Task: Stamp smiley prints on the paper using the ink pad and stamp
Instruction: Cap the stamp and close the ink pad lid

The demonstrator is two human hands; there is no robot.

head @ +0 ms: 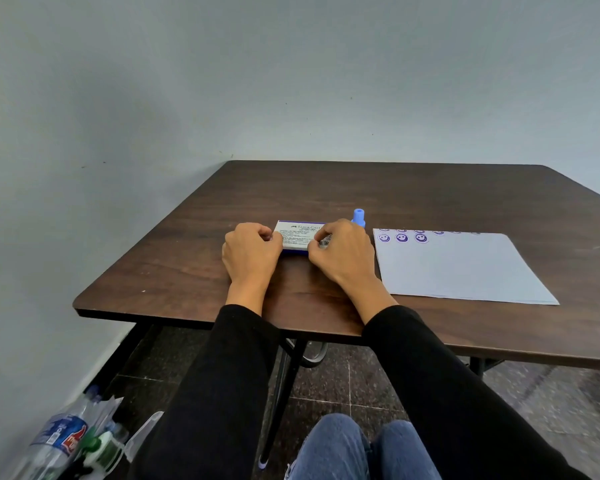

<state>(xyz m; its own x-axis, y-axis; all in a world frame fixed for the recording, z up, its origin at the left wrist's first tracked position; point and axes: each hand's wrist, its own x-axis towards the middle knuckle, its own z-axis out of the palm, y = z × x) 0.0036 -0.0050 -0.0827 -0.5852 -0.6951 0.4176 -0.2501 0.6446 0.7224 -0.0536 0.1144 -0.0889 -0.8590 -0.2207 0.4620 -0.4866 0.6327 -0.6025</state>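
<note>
dark wooden table (pixel 395 195): closed white-lidded blue ink pad (pixel 300 237) pinched by left hand (pixel 252 251) and right hand (pixel 343 251); blue plastic stamp (pixel 358 217) behind; white paper (pixel 458 268) right, few purple smiley prints (pixel 401 238), mostly blank.

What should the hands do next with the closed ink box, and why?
Probably lift the lid. Both the left hand and the right hand grip the ends of the ink pad, which looks closed, its printed label facing up. The blue stamp stands untouched behind it, and the paper has room for more smileys.
</note>
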